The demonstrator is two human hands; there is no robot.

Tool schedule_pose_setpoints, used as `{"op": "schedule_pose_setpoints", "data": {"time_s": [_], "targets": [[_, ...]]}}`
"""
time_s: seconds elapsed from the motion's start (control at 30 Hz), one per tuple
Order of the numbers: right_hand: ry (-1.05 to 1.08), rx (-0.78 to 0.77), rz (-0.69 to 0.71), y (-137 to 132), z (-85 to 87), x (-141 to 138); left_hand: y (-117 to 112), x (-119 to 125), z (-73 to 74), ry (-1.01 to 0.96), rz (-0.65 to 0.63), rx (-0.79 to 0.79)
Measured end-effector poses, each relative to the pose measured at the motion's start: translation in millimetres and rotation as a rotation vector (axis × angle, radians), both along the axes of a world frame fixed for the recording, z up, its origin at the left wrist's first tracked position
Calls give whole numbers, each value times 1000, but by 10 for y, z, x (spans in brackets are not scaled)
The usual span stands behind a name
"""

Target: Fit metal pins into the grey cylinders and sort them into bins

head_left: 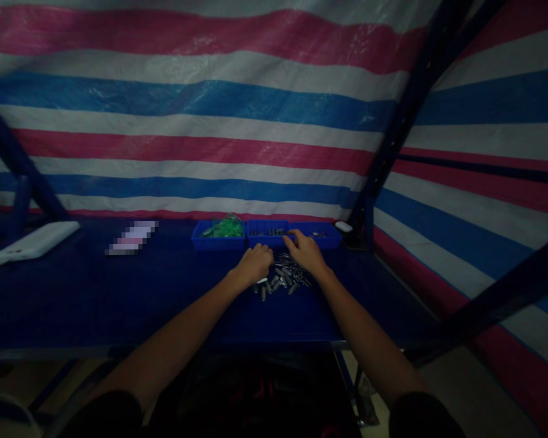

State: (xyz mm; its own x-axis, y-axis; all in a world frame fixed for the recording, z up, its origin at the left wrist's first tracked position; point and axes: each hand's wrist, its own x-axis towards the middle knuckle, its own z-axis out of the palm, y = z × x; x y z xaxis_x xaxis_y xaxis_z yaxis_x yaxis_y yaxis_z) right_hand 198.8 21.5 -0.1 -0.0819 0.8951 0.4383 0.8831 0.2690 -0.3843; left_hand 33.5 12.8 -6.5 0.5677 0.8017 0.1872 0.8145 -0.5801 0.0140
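Note:
My left hand [254, 265] is closed in a loose fist on the blue table, at the left edge of a pile of small parts. A bit of something white shows under it; what the fingers hold is hidden. My right hand [305, 250] reaches over the front rim of the middle blue bin [269, 242], thumb and forefinger apart, with nothing visible between them. Between the hands lie grey cylindrical pieces [278, 281] and, farther back, thin metal pins [288, 263]. More small grey parts sit inside the middle bin.
Left of the middle bin, another blue bin [219, 244] holds green pieces in clear plastic. A right bin [329, 241] contains a few metal parts. A white case [344, 226], a white device with a cable [39, 239] and a blurred-out item [132, 238] rest on the table [164, 304].

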Motion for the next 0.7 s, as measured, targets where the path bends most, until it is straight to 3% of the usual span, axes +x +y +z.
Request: {"op": "schedule_pose_setpoints", "data": {"time_s": [0.13,0.4,0.7], "targets": [[-38,-50,140,-46,-27,-119,4,-103,-5,-19,-6,-30],[-17,-38,178,-71,-15,-118,-29,5,28,24,-80,41],[16,-4,282,-71,-19,-125,160,-245,34,-372,24,-79]]}}
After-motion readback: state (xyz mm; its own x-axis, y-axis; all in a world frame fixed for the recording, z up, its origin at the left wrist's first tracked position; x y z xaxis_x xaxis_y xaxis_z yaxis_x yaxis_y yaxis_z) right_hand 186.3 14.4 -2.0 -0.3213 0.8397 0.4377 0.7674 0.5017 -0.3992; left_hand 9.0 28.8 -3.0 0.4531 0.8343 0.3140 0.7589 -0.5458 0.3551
